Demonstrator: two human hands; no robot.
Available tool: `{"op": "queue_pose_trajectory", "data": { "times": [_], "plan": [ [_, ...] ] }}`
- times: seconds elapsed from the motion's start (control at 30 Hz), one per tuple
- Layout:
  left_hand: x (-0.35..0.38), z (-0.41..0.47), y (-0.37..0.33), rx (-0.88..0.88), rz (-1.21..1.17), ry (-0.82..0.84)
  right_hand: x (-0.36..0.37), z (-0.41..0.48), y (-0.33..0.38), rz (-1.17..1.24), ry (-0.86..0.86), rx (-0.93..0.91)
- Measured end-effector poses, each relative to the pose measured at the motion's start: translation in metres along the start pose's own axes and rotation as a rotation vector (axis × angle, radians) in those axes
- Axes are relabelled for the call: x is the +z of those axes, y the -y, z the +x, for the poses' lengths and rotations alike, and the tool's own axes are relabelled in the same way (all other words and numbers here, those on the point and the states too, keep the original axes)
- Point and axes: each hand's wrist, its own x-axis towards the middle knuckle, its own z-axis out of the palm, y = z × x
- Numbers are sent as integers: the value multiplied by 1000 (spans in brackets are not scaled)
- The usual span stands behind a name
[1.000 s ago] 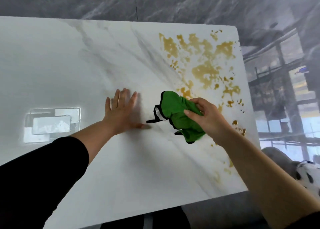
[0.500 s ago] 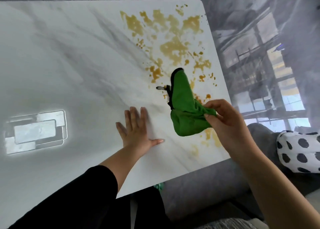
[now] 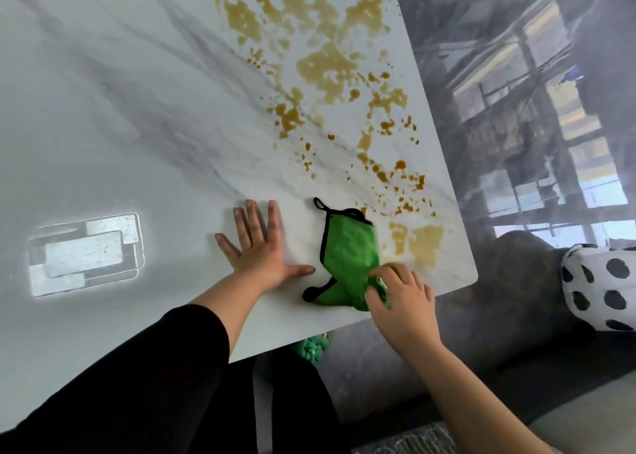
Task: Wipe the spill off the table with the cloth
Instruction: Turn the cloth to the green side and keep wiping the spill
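Table: white marble-look table point(image 3: 120, 109), seen from above by its near edge; the near right corner is in view.
Spill: brown liquid point(image 3: 327, 64) spread along the right edge. The big blotches lie toward the far end. Scattered drops point(image 3: 399, 178) run from there toward the near right corner.
Smear: a pale, thinned brown patch point(image 3: 423, 243) sits just inside the near right corner, right of the cloth. It looks partly wiped, though that is my reading only.
Cloth: green cloth point(image 3: 347, 257) with black trim and a small hanging loop lies on the table close to the near edge. Its far end touches the nearest drops. It is bunched at its near end and fairly flat beyond.
Right hand: the right hand point(image 3: 402, 302) has its fingers curled down over the bunched near end of the cloth, gripping it against the table. The fingers are blurred, so the exact hold is unclear.
Left hand: the left hand point(image 3: 258, 247) lies flat on bare table just left of the cloth, fingers spread and holding nothing. The thumb points toward the cloth but stays apart from it.
Done: very little, at most the thinned patch by the corner.
Left: nearly all of the job, meaning the drops, the mid-edge blotches and the whole far mass, all unwiped as far as I can see.
Progress estimate: early.
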Motion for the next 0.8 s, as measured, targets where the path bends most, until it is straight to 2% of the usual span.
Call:
{"op": "queue_pose_trajectory", "data": {
  "times": [0.07,0.13,0.27,0.47,0.63,0.8],
  "plan": [
    [-1,-1,-2,-12,7,14,4,9,12,-56,-80,-89],
    [-1,0,-2,-19,21,15,17,29,23,-177,-32,-176],
    [0,1,-2,-2,6,-6,57,42,29,-343,43,-203],
    [2,-7,-6,-4,12,-42,80,11,10,-339,-36,-307],
    [5,-18,-19,-6,-67,-150,64,37,-22,-356,-16,-167],
    [10,-9,-53,-132,-144,-84,32,80,-53,-322,-18,7]
  ]
}}
